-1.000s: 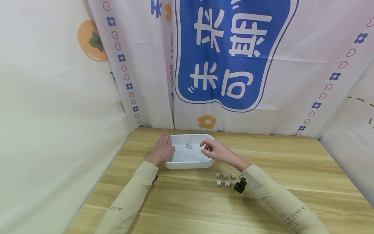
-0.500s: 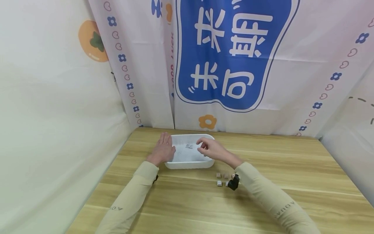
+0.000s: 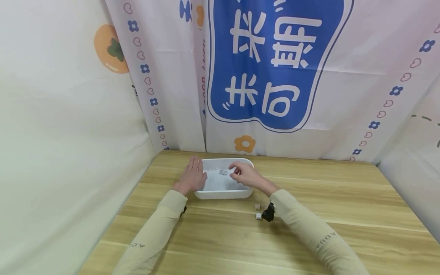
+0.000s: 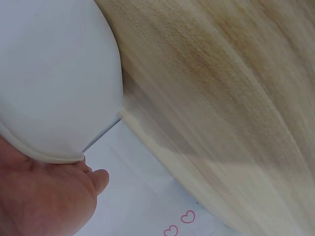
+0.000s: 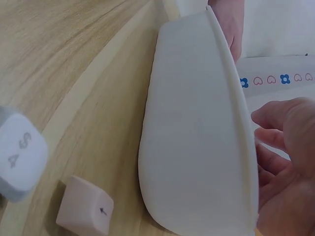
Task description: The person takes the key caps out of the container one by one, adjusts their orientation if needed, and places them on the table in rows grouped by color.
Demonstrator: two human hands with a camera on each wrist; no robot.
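A white oblong tray point(image 3: 223, 195) stands toward the back of the table, with a few small keycaps point(image 3: 223, 172) on its floor. My left hand point(image 3: 192, 175) rests against its left end, fingers straight and thumb over the rim. Inside the tray's right half hovers my right hand point(image 3: 249, 175), its fingers bent and the thumb apart from the index finger. Nothing shows between those fingertips. In front of the tray lie a pink keycap point(image 5: 86, 206) with an arrow and a white keycap point(image 5: 22, 152) marked S and 4. My right wrist and its camera hide other keycaps.
The wooden table point(image 3: 206, 236) carries everything. A printed cloth point(image 3: 172, 95) hangs behind its back edge, and pale cloth point(image 3: 68, 152) hangs along the left side. A black wrist camera point(image 3: 269, 212) sits low beside the keycaps.
My right hand has moved slightly left, deeper over the tray, and its forearm has swung left, covering more of the keycaps on the table. The left hand and tray stay put.
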